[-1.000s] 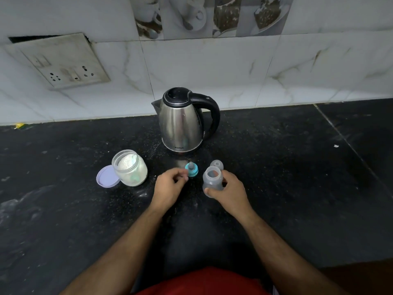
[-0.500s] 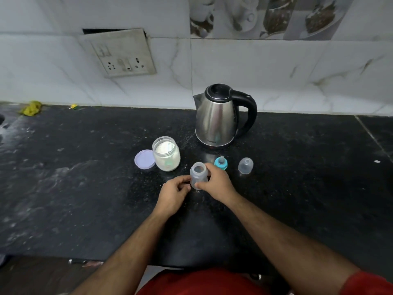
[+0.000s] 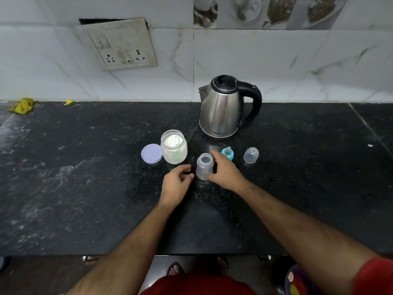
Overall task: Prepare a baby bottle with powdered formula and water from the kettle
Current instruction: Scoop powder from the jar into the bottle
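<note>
With the right hand (image 3: 225,172) seemingly curled round the open bottle (image 3: 204,166) and the left hand (image 3: 177,182) loosely curled just beside it holding nothing, a nudge could tip the light bottle toward the powder jar (image 3: 174,146) beyond the left fingers.

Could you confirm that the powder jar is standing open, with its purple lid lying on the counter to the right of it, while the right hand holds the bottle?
Not quite: the head view shows the purple lid lying to the left of the powder jar, not the right. The rest holds: the jar is open, and the right hand holds the bottle.
</note>
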Demonstrator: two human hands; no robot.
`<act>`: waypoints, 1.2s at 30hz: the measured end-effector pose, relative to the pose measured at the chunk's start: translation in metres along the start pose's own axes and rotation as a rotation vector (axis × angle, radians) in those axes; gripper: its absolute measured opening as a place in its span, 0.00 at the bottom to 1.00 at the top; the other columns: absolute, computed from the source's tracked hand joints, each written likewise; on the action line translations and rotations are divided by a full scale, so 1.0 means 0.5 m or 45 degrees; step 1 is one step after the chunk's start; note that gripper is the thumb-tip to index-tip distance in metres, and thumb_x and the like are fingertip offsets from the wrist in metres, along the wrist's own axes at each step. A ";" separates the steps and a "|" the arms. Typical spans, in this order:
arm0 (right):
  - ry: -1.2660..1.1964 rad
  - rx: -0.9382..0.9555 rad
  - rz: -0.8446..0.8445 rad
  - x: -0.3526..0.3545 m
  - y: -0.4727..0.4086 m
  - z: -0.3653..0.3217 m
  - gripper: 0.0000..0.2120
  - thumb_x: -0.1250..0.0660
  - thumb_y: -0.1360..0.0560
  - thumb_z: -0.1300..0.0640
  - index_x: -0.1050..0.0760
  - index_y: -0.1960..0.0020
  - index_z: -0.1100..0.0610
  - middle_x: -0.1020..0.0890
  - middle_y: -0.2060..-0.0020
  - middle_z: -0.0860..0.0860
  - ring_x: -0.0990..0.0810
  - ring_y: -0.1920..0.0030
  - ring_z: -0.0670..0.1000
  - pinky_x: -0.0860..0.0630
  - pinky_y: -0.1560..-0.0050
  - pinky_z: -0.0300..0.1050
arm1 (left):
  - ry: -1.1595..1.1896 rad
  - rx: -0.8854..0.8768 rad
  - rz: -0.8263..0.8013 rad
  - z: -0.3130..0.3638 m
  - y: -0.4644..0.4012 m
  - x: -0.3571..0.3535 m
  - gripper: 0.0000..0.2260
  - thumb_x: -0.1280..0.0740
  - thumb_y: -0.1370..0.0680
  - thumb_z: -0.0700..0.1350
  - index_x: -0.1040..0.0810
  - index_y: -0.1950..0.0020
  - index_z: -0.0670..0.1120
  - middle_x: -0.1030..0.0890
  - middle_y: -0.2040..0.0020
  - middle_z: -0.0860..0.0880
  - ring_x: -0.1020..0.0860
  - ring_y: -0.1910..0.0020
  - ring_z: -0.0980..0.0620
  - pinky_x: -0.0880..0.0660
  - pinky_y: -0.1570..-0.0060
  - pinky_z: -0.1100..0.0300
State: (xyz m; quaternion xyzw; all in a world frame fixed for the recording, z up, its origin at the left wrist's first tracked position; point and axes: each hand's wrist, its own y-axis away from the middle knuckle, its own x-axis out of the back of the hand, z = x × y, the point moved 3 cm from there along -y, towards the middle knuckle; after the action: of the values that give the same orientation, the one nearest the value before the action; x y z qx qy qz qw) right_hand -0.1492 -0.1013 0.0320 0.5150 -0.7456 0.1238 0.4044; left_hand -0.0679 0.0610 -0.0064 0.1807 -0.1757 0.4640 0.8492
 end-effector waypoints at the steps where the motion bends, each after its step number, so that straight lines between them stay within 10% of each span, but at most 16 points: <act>1: 0.017 0.019 0.044 0.008 0.007 -0.003 0.33 0.30 0.28 0.55 0.35 0.25 0.56 0.27 0.30 0.54 0.29 0.30 0.54 0.31 0.31 0.51 | 0.023 -0.010 0.089 -0.002 0.004 0.014 0.12 0.28 0.24 0.41 0.18 0.41 0.47 0.16 0.50 0.55 0.19 0.54 0.59 0.22 0.42 0.55; 6: 0.039 0.223 0.361 0.059 0.019 -0.045 0.09 0.31 0.29 0.58 0.20 0.48 0.53 0.20 0.52 0.47 0.21 0.49 0.50 0.23 0.45 0.53 | 0.029 0.063 0.404 0.003 -0.002 0.101 0.18 0.25 0.27 0.46 0.22 0.38 0.46 0.18 0.51 0.52 0.21 0.57 0.57 0.23 0.48 0.56; 14: 0.209 0.309 0.312 0.101 -0.061 -0.178 0.05 0.31 0.27 0.60 0.17 0.55 0.54 0.18 0.62 0.44 0.20 0.58 0.47 0.21 0.51 0.48 | -0.240 -0.034 0.063 0.056 -0.127 0.159 0.50 0.17 0.37 0.52 0.40 0.22 0.44 0.31 0.25 0.46 0.34 0.27 0.45 0.36 0.28 0.51; 26: 1.203 0.514 -0.216 0.023 -0.163 -0.296 0.13 0.35 0.23 0.56 0.21 0.40 0.46 0.18 0.46 0.50 0.20 0.46 0.55 0.23 0.51 0.49 | -0.284 -0.252 0.029 0.050 -0.130 0.130 0.34 0.20 0.40 0.52 0.29 0.37 0.59 0.19 0.46 0.56 0.23 0.44 0.50 0.24 0.46 0.45; 31: 1.483 0.549 -0.357 -0.016 -0.168 -0.309 0.10 0.36 0.22 0.56 0.19 0.46 0.54 0.21 0.59 0.49 0.20 0.55 0.54 0.24 0.59 0.47 | -0.283 -0.254 0.036 0.051 -0.119 0.133 0.32 0.20 0.38 0.52 0.28 0.37 0.57 0.19 0.45 0.57 0.24 0.42 0.50 0.26 0.44 0.45; 36: 1.521 0.515 -0.419 -0.038 -0.176 -0.306 0.11 0.38 0.21 0.58 0.19 0.43 0.56 0.16 0.49 0.51 0.18 0.48 0.55 0.23 0.53 0.48 | -0.291 -0.223 0.024 0.063 -0.116 0.135 0.36 0.20 0.35 0.50 0.30 0.31 0.53 0.21 0.41 0.51 0.28 0.38 0.48 0.29 0.38 0.49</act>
State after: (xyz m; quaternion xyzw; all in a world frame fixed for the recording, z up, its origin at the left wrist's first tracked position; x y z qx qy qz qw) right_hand 0.0029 -0.0352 0.0960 0.5310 -0.2657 0.4632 0.6579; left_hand 0.0115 0.0657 0.0440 0.1561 -0.3128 0.4313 0.8317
